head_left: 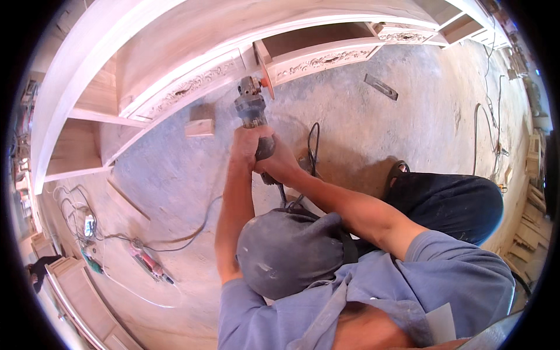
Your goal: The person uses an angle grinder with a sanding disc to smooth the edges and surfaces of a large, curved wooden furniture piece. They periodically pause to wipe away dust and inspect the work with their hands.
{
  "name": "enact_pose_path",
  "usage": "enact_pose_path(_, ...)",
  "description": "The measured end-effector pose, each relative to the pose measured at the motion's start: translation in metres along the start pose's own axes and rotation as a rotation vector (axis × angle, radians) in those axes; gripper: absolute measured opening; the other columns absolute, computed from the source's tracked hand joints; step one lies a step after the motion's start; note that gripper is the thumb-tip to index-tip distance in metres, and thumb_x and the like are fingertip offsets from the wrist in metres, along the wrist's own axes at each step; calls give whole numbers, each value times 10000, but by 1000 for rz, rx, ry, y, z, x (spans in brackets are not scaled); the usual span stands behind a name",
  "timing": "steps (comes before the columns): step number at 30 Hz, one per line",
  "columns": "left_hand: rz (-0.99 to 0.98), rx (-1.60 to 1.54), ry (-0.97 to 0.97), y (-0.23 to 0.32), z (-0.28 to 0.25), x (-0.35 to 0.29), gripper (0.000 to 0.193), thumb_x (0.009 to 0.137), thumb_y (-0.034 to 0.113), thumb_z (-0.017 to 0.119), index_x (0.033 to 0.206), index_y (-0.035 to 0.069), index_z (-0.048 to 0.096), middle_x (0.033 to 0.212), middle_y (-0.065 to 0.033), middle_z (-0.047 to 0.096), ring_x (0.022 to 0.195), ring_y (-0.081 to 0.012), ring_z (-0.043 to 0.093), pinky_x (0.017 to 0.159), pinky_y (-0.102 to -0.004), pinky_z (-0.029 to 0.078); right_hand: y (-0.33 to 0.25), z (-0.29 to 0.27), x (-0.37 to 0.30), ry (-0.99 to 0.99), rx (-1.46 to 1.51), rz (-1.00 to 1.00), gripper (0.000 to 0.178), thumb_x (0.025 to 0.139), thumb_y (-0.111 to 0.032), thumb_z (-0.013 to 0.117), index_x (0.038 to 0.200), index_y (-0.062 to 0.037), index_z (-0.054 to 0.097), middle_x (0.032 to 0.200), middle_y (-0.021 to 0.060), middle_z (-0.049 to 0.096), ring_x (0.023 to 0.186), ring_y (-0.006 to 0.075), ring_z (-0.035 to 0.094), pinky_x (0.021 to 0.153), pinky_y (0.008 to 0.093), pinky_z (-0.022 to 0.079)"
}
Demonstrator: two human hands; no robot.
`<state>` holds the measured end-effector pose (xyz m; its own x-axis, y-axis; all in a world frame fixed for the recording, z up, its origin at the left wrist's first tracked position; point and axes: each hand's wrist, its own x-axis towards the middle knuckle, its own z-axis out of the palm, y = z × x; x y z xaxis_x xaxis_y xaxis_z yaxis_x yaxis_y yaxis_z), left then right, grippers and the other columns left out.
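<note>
Both my hands grip a dark angle grinder [249, 106] fitted with an orange disc [268, 86]. My left hand [245, 142] wraps round its body, and my right hand [281, 162] is closed farther back, on the handle end. The disc stands upright at the left end of a pulled-out drawer [324, 63] with a carved front; whether it touches the wood I cannot tell. That drawer belongs to a long pale wooden cabinet [192, 44]. Left of the grinder, another carved drawer front [185, 88] sits in the cabinet. The grinder's cord runs down from its rear.
A wooden block [200, 128] lies on the concrete floor left of my hands. A flat dark piece [381, 87] lies to the right. Cables [192, 236] and a red power tool [149, 263] are at lower left. Wood pieces [529, 228] are stacked at the right edge.
</note>
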<state>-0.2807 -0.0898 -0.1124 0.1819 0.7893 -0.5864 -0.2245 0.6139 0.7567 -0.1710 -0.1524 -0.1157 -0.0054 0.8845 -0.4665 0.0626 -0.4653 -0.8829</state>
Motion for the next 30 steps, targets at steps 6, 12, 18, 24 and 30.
enact_pose_path(6, -19, 32, 5, 6, 4, -1, 160, 728, 99, 730, 788, -45, 696, 756, -88, 673, 631, -199, 635, 592, -332, 509, 3, 1, 4, -45, 89, 22, 687, 556, -49, 769, 1184, -26, 492, 941, 68, 616, 814, 171, 621, 702, 309, 520)
enact_pose_path(12, 20, 50, -26, -6, -6, 4, 177, 741, 125, 723, 812, -37, 706, 764, -83, 669, 632, -197, 632, 607, -335, 516, 8, 4, 2, 8, -9, 1, 703, 557, -64, 777, 1197, -27, 486, 921, 57, 616, 784, 171, 618, 688, 313, 523)
enact_pose_path(18, -80, 88, 39, -6, -7, 12, 209, 735, 137, 734, 833, -45, 703, 786, -106, 684, 652, -206, 653, 635, -336, 536, 9, 5, 5, -20, 41, 39, 807, 557, -203, 798, 1267, 21, 486, 979, 197, 672, 891, 321, 691, 770, 396, 548)
enact_pose_path(24, 33, 31, -29, -7, -11, 8, 172, 726, 119, 736, 818, -21, 698, 767, -83, 665, 639, -190, 637, 614, -330, 518, 9, 8, 5, 22, -36, 14, 812, 559, -195, 794, 1286, -11, 482, 982, 184, 670, 894, 307, 685, 785, 387, 544)
enact_pose_path(30, -43, 65, 28, 1, -5, 15, 175, 742, 115, 727, 835, -30, 697, 767, -98, 666, 642, -196, 647, 625, -340, 527, 2, 3, 10, -31, 31, 20, 789, 559, -183, 792, 1260, 8, 484, 966, 164, 662, 877, 281, 679, 778, 372, 544)
